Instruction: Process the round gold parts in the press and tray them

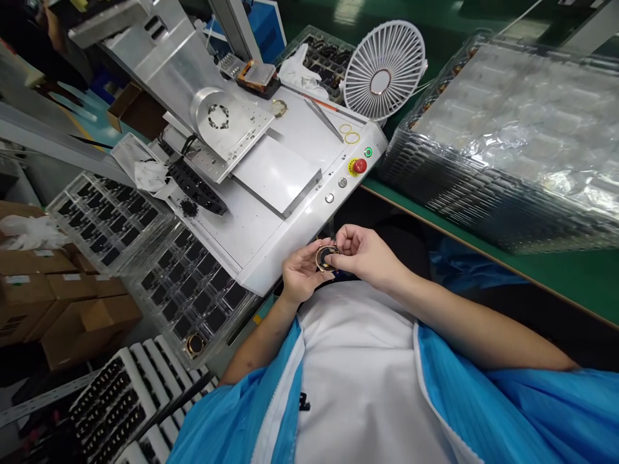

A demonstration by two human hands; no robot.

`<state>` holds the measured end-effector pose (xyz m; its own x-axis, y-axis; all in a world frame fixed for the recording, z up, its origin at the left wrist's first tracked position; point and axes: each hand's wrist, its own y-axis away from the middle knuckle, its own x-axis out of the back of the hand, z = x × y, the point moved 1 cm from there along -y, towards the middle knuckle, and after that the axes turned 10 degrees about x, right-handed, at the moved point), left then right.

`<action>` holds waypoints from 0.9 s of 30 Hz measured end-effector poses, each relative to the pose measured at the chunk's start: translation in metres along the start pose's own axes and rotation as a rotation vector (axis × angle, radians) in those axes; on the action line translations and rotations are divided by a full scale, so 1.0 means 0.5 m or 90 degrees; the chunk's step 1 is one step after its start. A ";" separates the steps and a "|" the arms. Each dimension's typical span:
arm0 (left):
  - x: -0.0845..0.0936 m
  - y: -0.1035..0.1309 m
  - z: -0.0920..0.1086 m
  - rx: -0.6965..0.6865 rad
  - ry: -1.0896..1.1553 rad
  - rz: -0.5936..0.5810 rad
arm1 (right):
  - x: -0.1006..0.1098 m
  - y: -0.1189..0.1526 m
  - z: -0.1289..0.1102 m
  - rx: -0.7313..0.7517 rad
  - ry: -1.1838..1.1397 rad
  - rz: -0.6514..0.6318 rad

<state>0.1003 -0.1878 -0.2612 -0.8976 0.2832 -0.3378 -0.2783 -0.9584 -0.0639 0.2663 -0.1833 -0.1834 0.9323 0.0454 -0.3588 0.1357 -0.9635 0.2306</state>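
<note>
Gold-rimmed round part, dark-faced, is held in front of my middle; clock directions run from it, twelve being straight ahead. My left hand is curled around the rim from nine o'clock, thumb below and fingers above. My right hand closes in from three o'clock, thumb on the face, bent fingers at the rim. What lies under that thumb is too small to tell.

Handling of this piece looks under way and unfinished: it is in my grip, not set down. At eight o'clock a similar gold-rimmed piece sits in the near corner of a clear tray; whether it is finished, I cannot tell. Just past twelve, two thin yellow rings lie loose on the white machine bed, well apart from my hands.
</note>
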 end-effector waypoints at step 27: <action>-0.001 0.006 -0.001 -0.010 -0.040 0.097 | -0.013 -0.004 0.009 0.010 -0.041 -0.022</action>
<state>0.1003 -0.1908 -0.2619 -0.9489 0.1351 -0.2851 -0.1315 -0.9908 -0.0316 0.2584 -0.1829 -0.1855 0.9037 0.0626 -0.4235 0.1619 -0.9658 0.2027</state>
